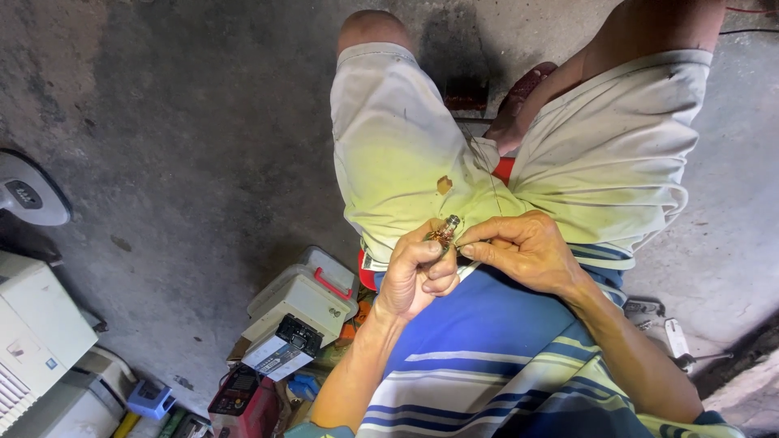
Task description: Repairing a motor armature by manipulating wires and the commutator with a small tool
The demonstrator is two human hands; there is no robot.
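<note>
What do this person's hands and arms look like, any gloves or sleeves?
No gloves: the left hand and right hand are bare, with no rings or watch visible. Both forearms are bare too. The shirt is blue with white and pale yellow stripes; its sleeves are not in view.

The person wears pale, yellowish-white cloth shorts (406,154), creased and smudged with grey dirt, with a small brown spot on the left leg's fabric. Above them comes a short-sleeved knit shirt (495,357) in broad blue bands crossed by thin white and pale yellow stripes. The forearms and knees are bare; no watch or rings show.
</note>
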